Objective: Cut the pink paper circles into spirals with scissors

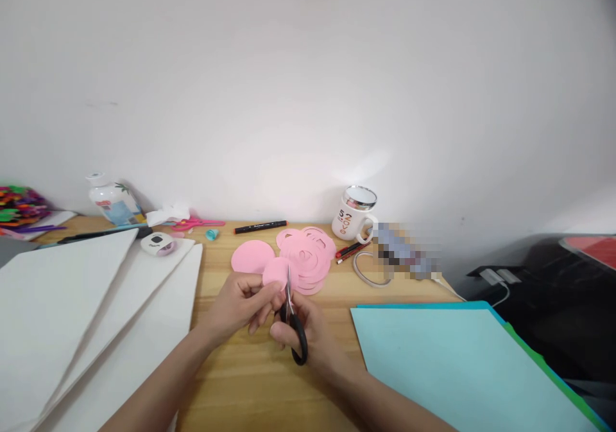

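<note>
Between thumb and fingers, my left hand (243,302) pinches a small pink paper circle (275,271). My right hand (312,332) is wrapped round the black handles of a pair of scissors (299,339). The blades point away from me and lie at the right edge of the paper circle. Just beyond my hands, a larger pink paper disc (251,255) rests flat on the wooden table (240,380). Beside it, to the right, is a pile of pink paper cutouts (312,259) with curved outlines and small slots.
White sheets (144,348) cover the left side; light blue paper (462,355) lies at the right. Along the wall stand a white bottle (113,201) and a mug (350,217). A black marker (260,227), red pens (353,250) and pink scissors (197,223) lie nearby.
</note>
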`<action>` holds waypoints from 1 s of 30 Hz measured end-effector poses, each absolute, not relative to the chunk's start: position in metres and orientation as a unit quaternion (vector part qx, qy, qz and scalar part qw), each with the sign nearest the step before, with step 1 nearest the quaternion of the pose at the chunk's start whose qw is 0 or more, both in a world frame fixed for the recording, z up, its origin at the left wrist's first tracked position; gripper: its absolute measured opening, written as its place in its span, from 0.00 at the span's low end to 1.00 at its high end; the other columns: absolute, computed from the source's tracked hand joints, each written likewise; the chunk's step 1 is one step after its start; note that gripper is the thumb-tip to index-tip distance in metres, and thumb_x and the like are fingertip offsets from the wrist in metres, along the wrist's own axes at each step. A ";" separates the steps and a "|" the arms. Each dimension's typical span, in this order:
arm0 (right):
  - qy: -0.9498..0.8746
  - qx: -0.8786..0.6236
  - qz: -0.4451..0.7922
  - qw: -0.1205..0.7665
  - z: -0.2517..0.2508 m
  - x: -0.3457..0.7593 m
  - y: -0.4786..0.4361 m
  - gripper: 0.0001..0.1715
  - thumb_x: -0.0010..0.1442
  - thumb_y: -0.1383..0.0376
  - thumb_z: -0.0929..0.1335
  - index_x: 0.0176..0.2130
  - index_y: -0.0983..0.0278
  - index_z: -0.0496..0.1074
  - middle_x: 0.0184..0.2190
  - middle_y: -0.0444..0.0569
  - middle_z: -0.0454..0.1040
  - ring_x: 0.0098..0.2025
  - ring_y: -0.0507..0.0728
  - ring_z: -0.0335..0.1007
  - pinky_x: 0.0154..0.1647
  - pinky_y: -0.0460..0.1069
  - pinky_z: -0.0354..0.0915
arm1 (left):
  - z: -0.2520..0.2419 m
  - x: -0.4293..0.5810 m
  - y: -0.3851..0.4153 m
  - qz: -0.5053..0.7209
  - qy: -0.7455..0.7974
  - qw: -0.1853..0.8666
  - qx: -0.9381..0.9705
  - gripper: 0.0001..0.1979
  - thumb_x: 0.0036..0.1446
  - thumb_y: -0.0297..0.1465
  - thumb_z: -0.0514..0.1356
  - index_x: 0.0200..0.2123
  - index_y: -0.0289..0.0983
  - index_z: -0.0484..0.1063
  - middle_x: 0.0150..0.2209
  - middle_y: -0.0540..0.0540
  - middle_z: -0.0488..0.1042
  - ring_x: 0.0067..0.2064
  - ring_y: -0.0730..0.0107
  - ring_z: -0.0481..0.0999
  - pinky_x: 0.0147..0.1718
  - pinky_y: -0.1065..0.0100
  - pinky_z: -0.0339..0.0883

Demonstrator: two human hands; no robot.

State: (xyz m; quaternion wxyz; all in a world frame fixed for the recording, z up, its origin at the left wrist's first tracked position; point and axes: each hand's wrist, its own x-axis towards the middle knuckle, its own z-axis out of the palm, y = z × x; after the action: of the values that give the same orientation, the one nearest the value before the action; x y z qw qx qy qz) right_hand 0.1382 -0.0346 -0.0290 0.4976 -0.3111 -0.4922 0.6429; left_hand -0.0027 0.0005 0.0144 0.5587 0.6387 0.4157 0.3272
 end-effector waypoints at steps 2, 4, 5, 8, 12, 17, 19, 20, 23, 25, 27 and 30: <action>-0.491 -0.307 0.645 0.499 -0.029 0.138 -0.035 0.23 0.43 0.53 0.72 0.31 0.63 0.62 0.19 0.38 0.63 0.17 0.47 0.54 0.17 0.43 0.53 | 0.014 -0.003 0.001 0.331 0.412 0.559 0.639 0.16 0.53 0.38 0.56 0.19 0.33 0.67 0.09 0.56 0.62 0.10 0.83 0.57 0.10 0.79 0.49; -0.491 -0.309 0.645 0.498 -0.028 0.138 -0.035 0.22 0.43 0.54 0.73 0.31 0.63 0.62 0.18 0.38 0.63 0.17 0.46 0.55 0.17 0.42 0.54 | 0.014 -0.003 0.001 0.337 0.411 0.557 0.639 0.17 0.53 0.38 0.56 0.19 0.33 0.67 0.09 0.56 0.62 0.10 0.83 0.57 0.09 0.79 0.49; -0.491 -0.313 0.644 0.496 -0.028 0.138 -0.036 0.22 0.43 0.55 0.73 0.31 0.63 0.62 0.18 0.37 0.62 0.16 0.46 0.55 0.16 0.42 0.54 | 0.013 -0.004 0.002 0.340 0.412 0.553 0.639 0.17 0.53 0.38 0.56 0.18 0.33 0.67 0.09 0.56 0.62 0.10 0.83 0.58 0.09 0.79 0.49; -0.487 -0.333 0.640 0.493 -0.026 0.138 -0.036 0.20 0.43 0.56 0.73 0.29 0.63 0.62 0.16 0.36 0.61 0.16 0.46 0.54 0.16 0.42 0.55 | 0.012 -0.006 0.003 0.348 0.418 0.544 0.639 0.17 0.53 0.38 0.56 0.18 0.33 0.67 0.10 0.56 0.62 0.10 0.83 0.58 0.09 0.79 0.49; -0.490 -0.341 0.635 0.490 -0.027 0.137 -0.036 0.20 0.42 0.55 0.72 0.27 0.63 0.62 0.14 0.35 0.60 0.15 0.46 0.53 0.14 0.42 0.55 | 0.013 -0.008 0.004 0.353 0.422 0.538 0.638 0.18 0.53 0.38 0.56 0.16 0.33 0.65 0.10 0.56 0.62 0.09 0.84 0.58 0.09 0.80 0.49; -0.486 -0.345 0.640 0.485 -0.031 0.137 -0.035 0.21 0.41 0.54 0.73 0.27 0.63 0.62 0.15 0.35 0.61 0.14 0.46 0.55 0.14 0.42 0.56 | 0.015 -0.007 0.003 0.365 0.426 0.528 0.638 0.20 0.53 0.38 0.56 0.14 0.34 0.62 0.10 0.55 0.63 0.09 0.84 0.58 0.09 0.80 0.48; -0.486 -0.345 0.642 0.482 -0.032 0.137 -0.036 0.21 0.42 0.54 0.72 0.28 0.63 0.62 0.14 0.36 0.63 0.14 0.46 0.56 0.14 0.42 0.56 | 0.017 -0.006 0.003 0.370 0.429 0.525 0.635 0.20 0.52 0.38 0.57 0.14 0.34 0.62 0.09 0.55 0.62 0.09 0.84 0.58 0.09 0.80 0.48; -0.484 -0.344 0.644 0.482 -0.032 0.138 -0.036 0.21 0.42 0.53 0.72 0.28 0.63 0.61 0.14 0.36 0.63 0.14 0.46 0.56 0.14 0.42 0.56 | 0.017 -0.005 0.003 0.374 0.430 0.525 0.632 0.20 0.52 0.38 0.57 0.14 0.34 0.61 0.09 0.56 0.62 0.09 0.84 0.57 0.09 0.80 0.48; -0.476 -0.341 0.652 0.481 -0.033 0.137 -0.036 0.21 0.42 0.54 0.72 0.28 0.63 0.61 0.14 0.36 0.64 0.13 0.46 0.56 0.14 0.41 0.56 | 0.019 -0.005 0.004 0.391 0.437 0.515 0.625 0.21 0.52 0.38 0.57 0.13 0.34 0.59 0.09 0.56 0.61 0.09 0.85 0.56 0.09 0.80 0.48; -0.471 -0.339 0.654 0.486 -0.033 0.136 -0.036 0.20 0.42 0.55 0.73 0.28 0.63 0.62 0.13 0.35 0.63 0.13 0.46 0.56 0.14 0.41 0.56 | 0.019 -0.005 0.004 0.403 0.442 0.504 0.623 0.21 0.53 0.38 0.56 0.13 0.34 0.59 0.09 0.56 0.61 0.09 0.85 0.55 0.09 0.80 0.48; -0.468 -0.341 0.651 0.490 -0.033 0.135 -0.036 0.20 0.42 0.56 0.73 0.28 0.63 0.62 0.13 0.35 0.63 0.13 0.46 0.56 0.14 0.41 0.56 | 0.019 -0.005 0.004 0.406 0.445 0.496 0.625 0.21 0.54 0.39 0.54 0.13 0.34 0.60 0.09 0.55 0.61 0.09 0.85 0.55 0.09 0.80 0.48; -0.469 -0.343 0.646 0.496 -0.032 0.135 -0.036 0.21 0.42 0.54 0.73 0.27 0.63 0.62 0.12 0.36 0.63 0.13 0.46 0.57 0.14 0.42 0.57 | 0.016 -0.005 0.003 0.391 0.438 0.494 0.642 0.21 0.54 0.39 0.54 0.14 0.34 0.61 0.10 0.55 0.62 0.10 0.84 0.57 0.10 0.80 0.48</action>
State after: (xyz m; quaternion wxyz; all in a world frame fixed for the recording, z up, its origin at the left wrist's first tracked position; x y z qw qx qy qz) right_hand 0.1345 -0.0358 -0.0320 0.4958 -0.3427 -0.4686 0.6459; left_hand -0.0048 0.0032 0.0156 0.4938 0.6418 0.4378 0.3905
